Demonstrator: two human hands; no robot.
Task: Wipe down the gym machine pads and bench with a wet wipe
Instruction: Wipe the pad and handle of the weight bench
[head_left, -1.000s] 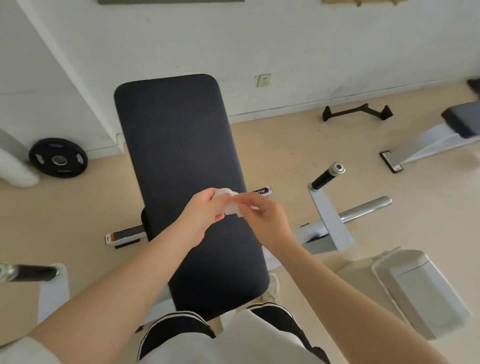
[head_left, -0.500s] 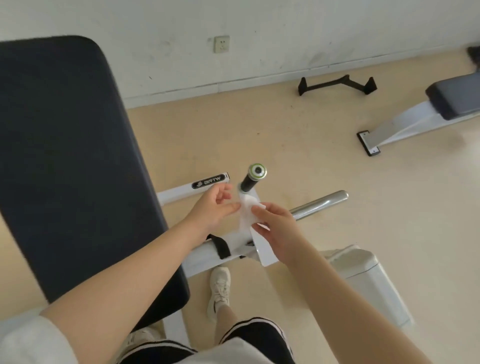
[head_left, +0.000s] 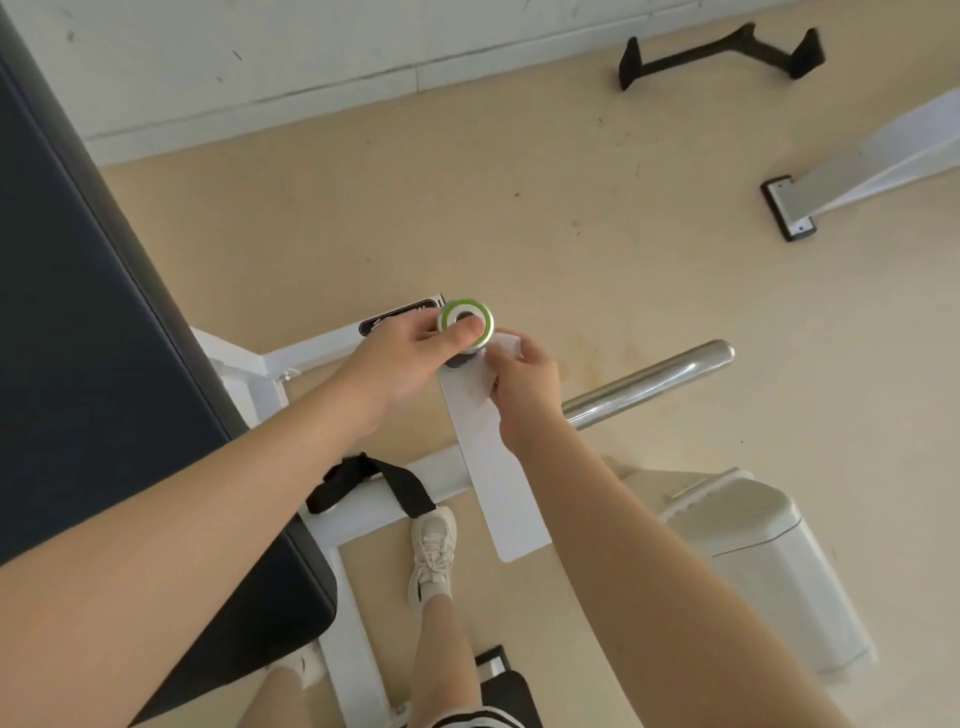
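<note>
The machine's handle points up at me, its green-ringed end cap (head_left: 464, 315) at centre. My left hand (head_left: 410, 358) grips the top of this handle, thumb lying across the cap. My right hand (head_left: 524, 387) is just to the right of the handle and pinches a folded white wet wipe (head_left: 507, 344) against its side. Most of the handle's black grip is hidden by both hands. The white bracket plate (head_left: 493, 478) under the handle slopes down toward me. The large black back pad (head_left: 104, 364) fills the left side.
A chrome bar (head_left: 649, 382) sticks out to the right of my hands. A white lidded bin (head_left: 758, 566) stands on the floor at lower right. A black strap (head_left: 363, 480) hangs on the white frame. A black floor stand (head_left: 722, 52) and another bench's leg (head_left: 857, 176) lie beyond.
My view has swung right and closer to the handle. Both hands, which held the wipe over the back pad, have moved onto the handle; the left now grips its top.
</note>
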